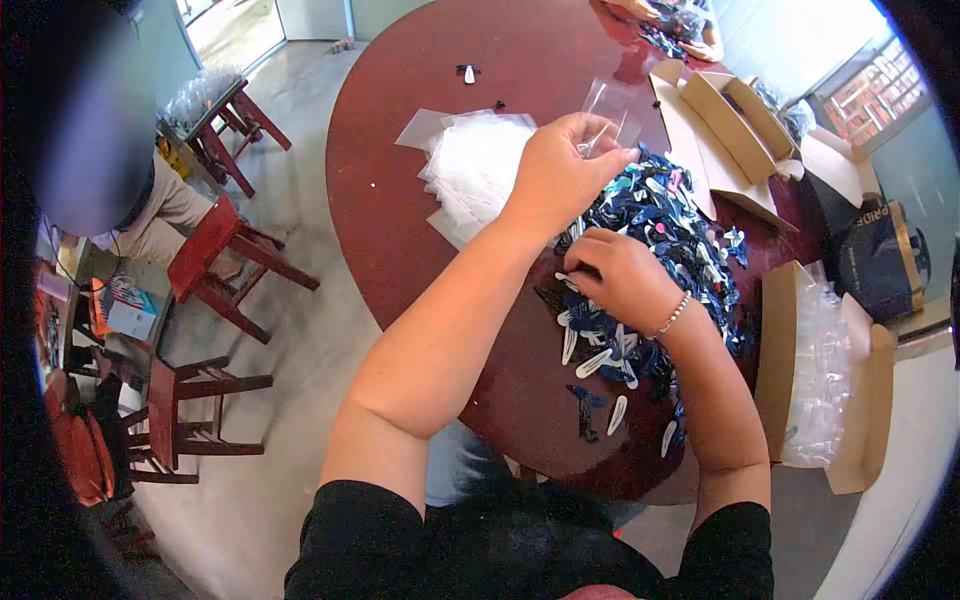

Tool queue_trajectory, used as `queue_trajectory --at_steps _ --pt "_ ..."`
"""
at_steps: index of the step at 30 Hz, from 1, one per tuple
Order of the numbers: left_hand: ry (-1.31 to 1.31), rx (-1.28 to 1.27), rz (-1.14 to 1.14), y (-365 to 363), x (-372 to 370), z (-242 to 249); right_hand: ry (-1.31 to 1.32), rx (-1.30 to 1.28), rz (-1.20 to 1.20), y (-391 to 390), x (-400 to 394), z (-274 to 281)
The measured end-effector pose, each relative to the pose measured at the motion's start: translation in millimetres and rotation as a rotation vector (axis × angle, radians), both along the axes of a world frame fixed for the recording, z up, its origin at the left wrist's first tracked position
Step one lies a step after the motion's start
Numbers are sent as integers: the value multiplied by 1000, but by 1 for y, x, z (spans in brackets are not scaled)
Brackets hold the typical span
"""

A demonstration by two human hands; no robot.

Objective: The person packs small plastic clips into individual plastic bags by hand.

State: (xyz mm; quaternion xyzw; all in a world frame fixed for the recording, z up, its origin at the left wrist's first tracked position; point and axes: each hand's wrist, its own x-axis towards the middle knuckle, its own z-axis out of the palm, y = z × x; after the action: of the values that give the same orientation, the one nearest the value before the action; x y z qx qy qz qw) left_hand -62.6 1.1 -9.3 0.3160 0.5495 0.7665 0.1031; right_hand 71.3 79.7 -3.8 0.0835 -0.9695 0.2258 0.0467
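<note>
My left hand (pixel 568 165) is closed on a small clear plastic bag (pixel 610 105), pinched between thumb and fingers above the far part of a pile. That pile is made of snap hair clips (pixel 690 235), mostly dark blue and black, with white, pink and light blue ones among them. At its near left edge, my right hand (pixel 625 280), with a beaded bracelet at the wrist, has its fingers curled around a white hair clip (pixel 568 282), partly hidden. Left of my left hand lies a loose stack of clear bags (pixel 475 165).
Everything lies on a round dark red table (pixel 400 240). Open cardboard boxes (pixel 735 125) stand at the far right; another box (pixel 780 365) holds filled clear bags. Another person's hands (pixel 705 45) are at the far edge. Red wooden stools (pixel 215 255) stand left, near a seated person.
</note>
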Motion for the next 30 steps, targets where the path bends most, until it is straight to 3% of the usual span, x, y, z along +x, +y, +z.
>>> queue_trajectory --at_steps 4,7,10,12,14,20,24,30 --pt "33 -12 -4 -3 -1 1 96 -5 79 -5 3 4" --pt "19 -13 -14 -2 2 2 18 171 129 -12 5 -8" --pt "40 -41 -20 -1 1 0 0 167 96 -15 5 -6" --pt "-29 -112 -182 -1 1 1 -4 150 98 -11 6 -1" --pt "2 -98 -210 -1 3 1 113 -16 37 -7 11 14" --pt "-14 -59 -526 6 3 -9 433 -77 -193 6 26 82" --pt "-82 -98 -605 -1 13 1 463 -53 -363 12 25 99" --pt "-148 -55 -755 -1 22 3 442 -192 -372 26 22 84"
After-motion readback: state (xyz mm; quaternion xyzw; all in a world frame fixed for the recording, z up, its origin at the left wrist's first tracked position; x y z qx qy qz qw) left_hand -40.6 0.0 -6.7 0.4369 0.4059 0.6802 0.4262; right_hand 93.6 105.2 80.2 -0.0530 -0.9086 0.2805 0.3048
